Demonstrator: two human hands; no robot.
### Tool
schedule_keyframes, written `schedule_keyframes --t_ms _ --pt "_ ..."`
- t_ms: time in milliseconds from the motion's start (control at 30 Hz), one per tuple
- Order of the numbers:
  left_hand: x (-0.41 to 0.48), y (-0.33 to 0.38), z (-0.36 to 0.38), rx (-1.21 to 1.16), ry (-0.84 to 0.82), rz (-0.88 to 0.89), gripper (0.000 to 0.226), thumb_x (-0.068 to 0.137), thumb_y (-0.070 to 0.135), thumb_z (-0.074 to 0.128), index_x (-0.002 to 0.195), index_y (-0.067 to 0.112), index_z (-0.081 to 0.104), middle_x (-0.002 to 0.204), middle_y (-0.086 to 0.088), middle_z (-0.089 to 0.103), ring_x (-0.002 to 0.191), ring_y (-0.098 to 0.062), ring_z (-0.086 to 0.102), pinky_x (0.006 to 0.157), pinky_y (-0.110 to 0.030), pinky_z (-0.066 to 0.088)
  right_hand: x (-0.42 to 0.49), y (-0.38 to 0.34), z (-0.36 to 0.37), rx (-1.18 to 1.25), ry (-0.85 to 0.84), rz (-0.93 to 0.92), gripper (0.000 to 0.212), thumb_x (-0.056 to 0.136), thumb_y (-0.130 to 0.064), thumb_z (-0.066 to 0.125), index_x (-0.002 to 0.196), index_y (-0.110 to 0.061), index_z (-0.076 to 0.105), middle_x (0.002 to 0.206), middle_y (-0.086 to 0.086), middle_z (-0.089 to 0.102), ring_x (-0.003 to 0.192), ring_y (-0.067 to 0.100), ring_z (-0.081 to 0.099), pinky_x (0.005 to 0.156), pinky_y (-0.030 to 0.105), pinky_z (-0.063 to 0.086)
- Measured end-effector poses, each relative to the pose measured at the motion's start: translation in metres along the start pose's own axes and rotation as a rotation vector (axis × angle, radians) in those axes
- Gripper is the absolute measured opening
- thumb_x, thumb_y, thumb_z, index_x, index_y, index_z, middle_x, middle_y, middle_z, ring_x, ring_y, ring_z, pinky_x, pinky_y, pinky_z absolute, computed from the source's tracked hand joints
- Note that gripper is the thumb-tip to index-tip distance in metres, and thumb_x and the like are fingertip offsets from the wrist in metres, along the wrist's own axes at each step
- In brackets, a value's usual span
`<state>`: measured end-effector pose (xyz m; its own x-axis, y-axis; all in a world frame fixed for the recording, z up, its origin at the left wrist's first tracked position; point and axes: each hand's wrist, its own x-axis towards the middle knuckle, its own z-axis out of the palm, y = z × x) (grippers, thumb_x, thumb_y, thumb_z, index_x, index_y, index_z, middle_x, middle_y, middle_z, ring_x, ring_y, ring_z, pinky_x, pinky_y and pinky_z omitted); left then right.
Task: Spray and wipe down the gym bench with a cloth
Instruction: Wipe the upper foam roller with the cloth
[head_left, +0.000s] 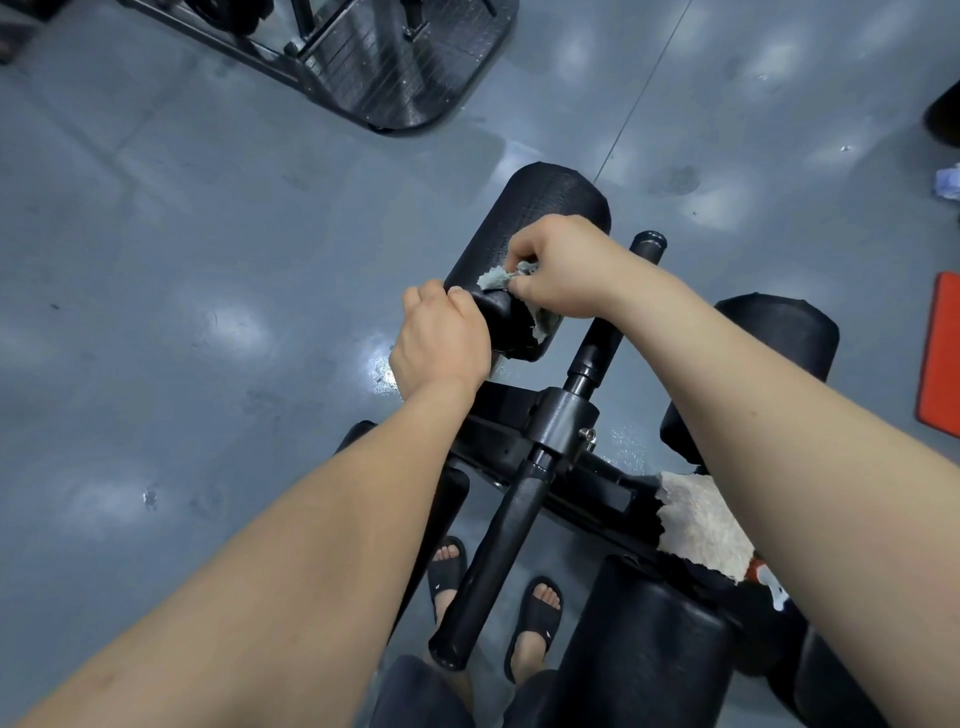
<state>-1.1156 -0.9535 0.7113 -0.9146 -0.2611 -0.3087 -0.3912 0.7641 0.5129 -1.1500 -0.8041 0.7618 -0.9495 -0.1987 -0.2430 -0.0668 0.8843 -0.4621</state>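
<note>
Pinching a mostly hidden cloth (496, 279), right hand (561, 270) presses the foam roller (535, 218); left hand (441, 338) grips its end.

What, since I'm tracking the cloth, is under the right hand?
A grey cloth, pinched against the black pad. The right hand covers most of the cloth and the pad surface beneath it.

Even overhead light leaves soft glare patches on the glossy floor (218, 322) (edges bend from wide-angle distortion).
</note>
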Motion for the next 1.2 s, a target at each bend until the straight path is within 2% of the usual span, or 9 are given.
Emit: schedule_keyframes --t_ms 267,367,467,600,733,833,900,1000,1200 --pt "-0.002 -0.001 0.001 -0.021 0.005 -0.01 0.04 0.106 0.033 0.025 0.129 0.018 0.055 0.133 -0.003 0.05 0.088 -0.024 0.043 0.08 -0.036 0.03 -0.014 -0.001 -0.002 -0.038 -0.09 -0.066 0.008 0.087 -0.019 0.063 0.093 -0.019 0.068 0.083 -0.004 0.063 0.084 0.017 0.057 0.065 0.03 0.048" --pt "-0.002 0.0 0.0 -0.035 0.004 -0.007 0.038 0.106 0.033 0.027 0.127 0.017 0.055 0.132 -0.003 0.051 0.087 -0.024 0.043 0.08 -0.037 0.03 -0.002 0.003 -0.012 -0.041 0.033 -0.023 0.011 0.087 -0.019 0.06 0.096 -0.017 0.064 0.082 -0.006 0.058 0.088 0.02 0.054 0.064 0.03 0.037" --pt "-0.002 0.001 -0.001 -0.039 0.001 -0.01 0.037 0.106 0.033 0.027 0.125 0.016 0.055 0.131 -0.004 0.051 0.087 -0.024 0.042 0.079 -0.037 0.03 0.011 0.004 -0.01 0.017 0.141 0.057 0.019 0.091 -0.023 0.061 0.109 -0.017 0.061 0.095 0.001 0.054 0.091 0.021 0.048 0.071 0.029 0.033" --pt "0.0 0.0 -0.001 -0.037 -0.006 -0.013 0.037 0.106 0.033 0.027 0.125 0.016 0.054 0.13 -0.004 0.051 0.086 -0.024 0.042 0.08 -0.037 0.03 0.007 0.0 0.004 -0.013 0.056 0.061 0.027 0.09 -0.03 0.063 0.115 -0.021 0.057 0.104 0.004 0.046 0.092 0.022 0.052 0.073 0.03 0.036" --pt "-0.001 -0.001 -0.002 -0.039 -0.012 -0.005 0.037 0.106 0.033 0.028 0.126 0.016 0.054 0.131 -0.004 0.051 0.087 -0.024 0.043 0.081 -0.037 0.03 -0.006 -0.006 0.0 -0.075 -0.11 0.022 0.043 0.084 -0.025 0.067 0.123 -0.02 0.049 0.111 0.004 0.042 0.089 0.024 0.056 0.073 0.033 0.046" --pt "-0.001 -0.001 -0.002 -0.042 -0.003 -0.007 0.036 0.106 0.034 0.029 0.126 0.016 0.054 0.132 -0.005 0.051 0.087 -0.025 0.042 0.079 -0.037 0.03 -0.01 -0.007 0.003 -0.112 -0.145 -0.029 0.043 0.086 -0.021 0.068 0.123 -0.017 0.048 0.111 0.004 0.042 0.088 0.024 0.055 0.073 0.034 0.046" --pt "-0.001 0.0 -0.002 -0.038 0.0 -0.002 0.036 0.106 0.034 0.03 0.126 0.016 0.054 0.132 -0.005 0.051 0.086 -0.025 0.041 0.079 -0.037 0.03 -0.008 -0.004 0.004 -0.107 -0.098 -0.046 0.034 0.088 -0.02 0.07 0.117 -0.016 0.053 0.105 0.003 0.044 0.093 0.025 0.052 0.073 0.033 0.041" --pt "-0.002 0.0 -0.002 -0.032 0.002 0.004 0.036 0.106 0.034 0.03 0.125 0.015 0.054 0.131 -0.006 0.051 0.086 -0.024 0.041 0.079 -0.037 0.03 -0.005 0.002 0.005 -0.093 -0.032 -0.069 0.03 0.09 -0.029 0.074 0.111 -0.017 0.056 0.101 0.003 0.046 0.097 0.027 0.052 0.075 0.036 0.044" --pt "-0.002 0.001 -0.003 -0.032 0.0 0.003 0.036 0.106 0.035 0.03 0.125 0.016 0.054 0.132 -0.004 0.051 0.086 -0.025 0.043 0.079 -0.037 0.03 0.005 0.006 0.002 -0.155 0.101 -0.012 0.029 0.089 -0.039 0.074 0.106 -0.02 0.06 0.118 0.001 0.042 0.107 0.026 0.039 0.075 0.037 0.041"
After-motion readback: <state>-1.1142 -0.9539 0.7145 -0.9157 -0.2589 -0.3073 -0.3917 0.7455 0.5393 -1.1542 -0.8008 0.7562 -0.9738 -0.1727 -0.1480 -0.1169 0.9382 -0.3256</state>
